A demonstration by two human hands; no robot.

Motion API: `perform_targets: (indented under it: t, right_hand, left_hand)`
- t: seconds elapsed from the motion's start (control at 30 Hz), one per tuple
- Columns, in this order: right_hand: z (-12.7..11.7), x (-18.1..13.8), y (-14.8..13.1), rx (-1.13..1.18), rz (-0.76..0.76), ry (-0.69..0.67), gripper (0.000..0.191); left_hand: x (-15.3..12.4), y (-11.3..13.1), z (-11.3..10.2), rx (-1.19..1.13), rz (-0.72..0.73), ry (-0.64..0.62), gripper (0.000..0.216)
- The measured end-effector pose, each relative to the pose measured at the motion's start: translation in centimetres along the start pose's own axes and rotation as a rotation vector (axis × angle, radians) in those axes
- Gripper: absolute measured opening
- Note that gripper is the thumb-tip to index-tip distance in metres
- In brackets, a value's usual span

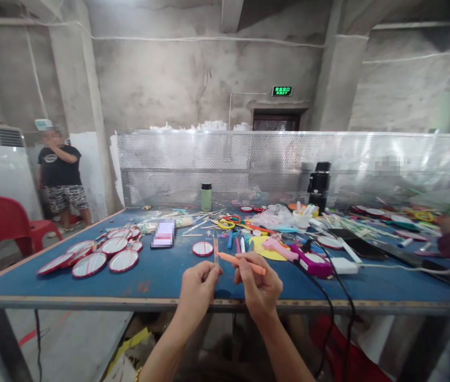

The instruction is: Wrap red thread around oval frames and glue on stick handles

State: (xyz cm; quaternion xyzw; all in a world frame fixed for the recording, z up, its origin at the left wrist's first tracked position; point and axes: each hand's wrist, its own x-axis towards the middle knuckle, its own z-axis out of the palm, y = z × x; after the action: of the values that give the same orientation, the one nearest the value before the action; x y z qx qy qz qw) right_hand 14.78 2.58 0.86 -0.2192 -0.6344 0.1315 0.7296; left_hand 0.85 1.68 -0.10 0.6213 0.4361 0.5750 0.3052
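The left hand (199, 284) pinches a stick (216, 245), likely light and stiff, best held low; the right hand (259, 284) grips a pen (230, 259) alongside.

The surface (161, 286) is plain blue. Near the middle of its front edge, the pen (230, 259) is orange; the strip (216, 245) beside it is pale. Toward the left edge, the round discs (123, 261) have red rims and whitish faces, some with pinkish streaks. The phone (165, 228) shows a pale lilac screen with a red band.

At the far edge, the bottle (206, 199) is light green with a black cap; the flask (320, 185) is black. Right of centre, the sheet (262, 250) is yellow, the handle (278, 247) pink and the box (312, 262) purple with a whitish face.
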Motion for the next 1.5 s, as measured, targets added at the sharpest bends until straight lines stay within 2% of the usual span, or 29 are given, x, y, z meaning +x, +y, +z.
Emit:
perform_targets:
  t: [0.2,0.43,0.6,0.83,1.07,1.27,1.43,1.5]
  right_hand:
    - [0.05,0.05,-0.09,-0.012,-0.004,0.116,0.012]
    - [-0.02,0.07,-0.12,-0.016,-0.005,0.013,0.012]
    - [0.01,0.07,0.08,-0.001,-0.011,0.108,0.012]
    - [0.04,0.1,0.14,0.004,0.0,0.01,0.012]
    - [0.03,0.15,0.17,-0.004,-0.015,0.109,0.012]
    - [-0.04,0.1,0.17,-0.011,-0.006,0.026,0.012]
    - [-0.02,0.09,0.17,-0.013,-0.012,0.095,0.011]
    - [-0.02,0.07,0.14,0.007,-0.012,0.085,0.012]
  left_hand:
    - [-0.11,0.26,-0.04,0.005,-0.005,-0.001,0.032]
    - [-0.12,0.23,-0.07,-0.003,-0.001,0.0,0.032]
    - [-0.15,0.21,-0.08,-0.006,-0.011,0.001,0.032]
    - [-0.13,0.26,-0.06,-0.001,-0.012,-0.002,0.032]
    - [-0.07,0.38,0.01,-0.013,-0.028,-0.01,0.032]
    - [0.02,0.33,0.02,-0.01,-0.016,-0.017,0.032]
    - [-0.08,0.27,-0.12,-0.023,-0.027,-0.026,0.032]
    - [-0.12,0.27,-0.1,-0.032,-0.024,-0.026,0.031]
